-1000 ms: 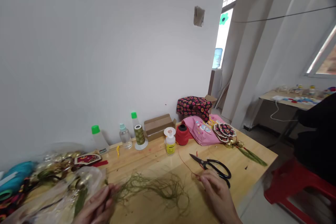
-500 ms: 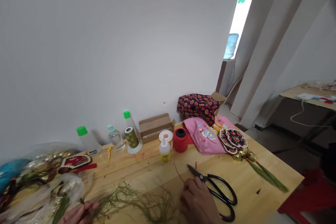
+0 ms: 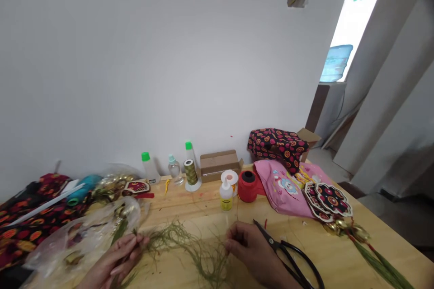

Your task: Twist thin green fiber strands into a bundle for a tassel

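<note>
My left hand [image 3: 124,257] pinches a green thread tassel [image 3: 134,231] near its knotted top; part of it hides behind the fingers. Between my hands, a loose tangle of green threads [image 3: 190,246] spreads over the wooden table. My right hand [image 3: 251,250] is at the tangle's right end, thumb and fingers drawn together; whatever they hold is too fine to make out. Just right of that hand lie black-handled scissors [image 3: 288,253], partly covered by the wrist, blades toward the wall.
A yellow-labelled glue bottle [image 3: 226,195], a red thread spool [image 3: 247,186] and a green thread spool [image 3: 190,174] stand toward the wall. Clear plastic bags [image 3: 88,235] lie left. A pink cloth bag [image 3: 281,187] and patterned flower-shaped ornaments [image 3: 332,201] with green tassels lie right.
The view has turned left, showing more patterned cloth there. My right hand has moved left, away from the scissors, to the loose threads. My left hand still grips the tassel.
</note>
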Action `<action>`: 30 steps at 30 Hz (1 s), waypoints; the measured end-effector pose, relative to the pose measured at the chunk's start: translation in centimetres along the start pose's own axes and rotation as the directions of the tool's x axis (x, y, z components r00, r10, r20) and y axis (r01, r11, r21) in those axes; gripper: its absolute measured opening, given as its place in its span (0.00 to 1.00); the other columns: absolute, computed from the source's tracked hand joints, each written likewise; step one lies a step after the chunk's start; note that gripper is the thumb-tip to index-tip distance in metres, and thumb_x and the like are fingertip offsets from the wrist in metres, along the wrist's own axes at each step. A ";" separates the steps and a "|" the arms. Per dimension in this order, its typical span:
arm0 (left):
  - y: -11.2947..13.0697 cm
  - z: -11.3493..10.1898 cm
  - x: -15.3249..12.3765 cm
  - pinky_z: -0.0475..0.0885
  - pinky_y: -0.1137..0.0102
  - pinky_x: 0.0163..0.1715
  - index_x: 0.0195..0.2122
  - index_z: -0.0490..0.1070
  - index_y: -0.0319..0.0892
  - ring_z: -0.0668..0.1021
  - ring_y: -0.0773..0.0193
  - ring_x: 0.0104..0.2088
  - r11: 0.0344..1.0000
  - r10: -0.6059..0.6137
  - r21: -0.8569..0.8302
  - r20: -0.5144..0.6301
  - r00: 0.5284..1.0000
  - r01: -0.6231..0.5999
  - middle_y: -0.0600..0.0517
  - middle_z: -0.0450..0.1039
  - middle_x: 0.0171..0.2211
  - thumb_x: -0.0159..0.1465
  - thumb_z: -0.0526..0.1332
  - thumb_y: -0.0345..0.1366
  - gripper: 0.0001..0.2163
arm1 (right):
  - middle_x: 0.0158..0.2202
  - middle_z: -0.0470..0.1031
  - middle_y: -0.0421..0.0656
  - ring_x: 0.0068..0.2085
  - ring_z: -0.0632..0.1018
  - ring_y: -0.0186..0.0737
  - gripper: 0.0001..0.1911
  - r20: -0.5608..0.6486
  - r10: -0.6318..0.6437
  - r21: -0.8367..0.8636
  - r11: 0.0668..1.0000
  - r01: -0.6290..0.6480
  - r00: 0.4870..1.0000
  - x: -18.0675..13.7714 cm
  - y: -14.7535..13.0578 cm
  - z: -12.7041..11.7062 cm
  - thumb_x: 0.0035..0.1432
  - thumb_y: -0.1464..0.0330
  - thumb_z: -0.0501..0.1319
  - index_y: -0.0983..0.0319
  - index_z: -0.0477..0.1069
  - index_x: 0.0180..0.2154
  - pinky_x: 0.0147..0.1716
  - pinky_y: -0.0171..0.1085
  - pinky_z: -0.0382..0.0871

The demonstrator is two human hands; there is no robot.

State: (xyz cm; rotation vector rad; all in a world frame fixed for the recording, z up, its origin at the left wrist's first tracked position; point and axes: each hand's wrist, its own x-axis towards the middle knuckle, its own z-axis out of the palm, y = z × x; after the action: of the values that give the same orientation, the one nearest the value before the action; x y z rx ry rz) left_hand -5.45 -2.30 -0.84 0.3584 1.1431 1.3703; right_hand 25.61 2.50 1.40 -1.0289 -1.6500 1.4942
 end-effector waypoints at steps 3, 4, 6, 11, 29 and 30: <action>-0.5 -0.7 0.3 0.50 0.87 0.05 0.21 0.73 0.34 0.57 0.84 0.08 0.996 0.058 0.058 0.079 0.995 -0.063 0.50 0.72 0.16 0.42 0.68 0.32 0.08 | 0.19 0.68 0.38 0.23 0.68 0.30 0.02 -0.048 -0.070 0.088 0.993 0.074 0.996 1.2 -0.5 2.1 0.45 0.73 0.56 0.65 0.66 0.23 0.23 0.28 0.60; -0.6 -0.7 0.3 0.51 0.87 0.06 0.21 0.73 0.34 0.58 0.83 0.09 0.994 0.081 0.063 0.067 0.994 -0.085 0.50 0.72 0.17 0.42 0.68 0.32 0.08 | 0.20 0.68 0.38 0.24 0.68 0.31 0.02 -0.103 -0.118 0.046 0.991 0.124 0.988 1.4 -0.4 2.8 0.45 0.73 0.56 0.65 0.66 0.23 0.24 0.29 0.61; -0.7 -0.3 0.0 0.54 0.86 0.07 0.20 0.72 0.34 0.65 0.78 0.12 0.991 0.119 0.061 0.025 0.993 -0.120 0.47 0.74 0.19 0.39 0.69 0.31 0.09 | 0.21 0.69 0.39 0.25 0.70 0.33 0.03 -0.218 -0.250 -0.092 0.968 0.235 0.943 1.8 0.4 3.9 0.44 0.73 0.56 0.64 0.68 0.26 0.26 0.29 0.63; -0.7 0.9 -0.9 0.63 0.82 0.13 0.20 0.72 0.33 0.69 0.74 0.15 0.989 0.134 0.070 0.007 0.991 -0.134 0.47 0.75 0.19 0.41 0.68 0.27 0.06 | 0.21 0.70 0.38 0.22 0.70 0.32 0.08 -0.247 -0.443 -0.233 0.890 0.391 0.862 2.3 2.5 4.9 0.47 0.73 0.55 0.63 0.68 0.33 0.24 0.28 0.65; -1.2 5.6 -1.4 0.67 0.79 0.20 0.22 0.75 0.36 0.77 0.64 0.26 0.996 0.078 0.050 -0.050 0.996 -0.075 0.47 0.77 0.22 0.44 0.67 0.32 0.05 | 0.17 0.71 0.40 0.19 0.71 0.34 0.14 -0.407 -0.192 0.034 0.974 0.225 0.893 3.5 5.1 5.6 0.41 0.60 0.62 0.62 0.67 0.28 0.19 0.30 0.65; -1.8 6.1 -1.4 0.68 0.78 0.21 0.22 0.75 0.36 0.78 0.62 0.27 0.996 0.057 0.064 -0.003 0.998 -0.057 0.46 0.78 0.23 0.43 0.67 0.33 0.06 | 0.17 0.70 0.39 0.18 0.71 0.34 0.15 -0.409 -0.171 0.074 0.973 0.220 0.896 3.5 4.9 6.2 0.41 0.59 0.63 0.62 0.67 0.28 0.18 0.29 0.64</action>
State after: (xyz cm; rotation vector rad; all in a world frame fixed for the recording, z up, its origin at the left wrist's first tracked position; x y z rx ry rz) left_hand 0.70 -1.53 1.16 0.4369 1.1904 1.3868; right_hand 19.11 2.92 -4.23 -0.9925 -1.3129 1.1421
